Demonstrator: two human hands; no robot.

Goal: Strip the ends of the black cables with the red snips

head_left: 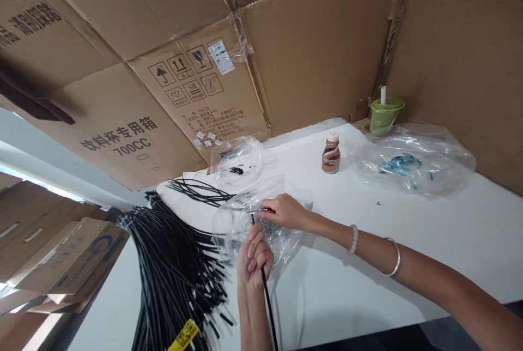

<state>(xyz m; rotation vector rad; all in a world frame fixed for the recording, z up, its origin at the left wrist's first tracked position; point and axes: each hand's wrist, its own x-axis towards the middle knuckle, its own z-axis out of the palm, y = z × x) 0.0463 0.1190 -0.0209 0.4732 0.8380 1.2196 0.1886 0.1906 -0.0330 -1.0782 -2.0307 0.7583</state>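
Note:
My left hand is closed around a black cable, whose upper end sticks up out of the fist and whose lower part runs down toward the table's front edge. Just above it, my right hand grips a slim tool with a dark red handle. Its thin metal tip points left, close to the cable's end; whether they touch, I cannot tell. Beneath both hands lies a clear plastic bag with small greyish parts inside. A thick bundle of black cables lies to the left of my left hand.
More black cables and a bag of small black parts lie behind. A brown bottle, a green cup and a bag with blue pieces stand or lie right on the white table. Cardboard boxes wall the back.

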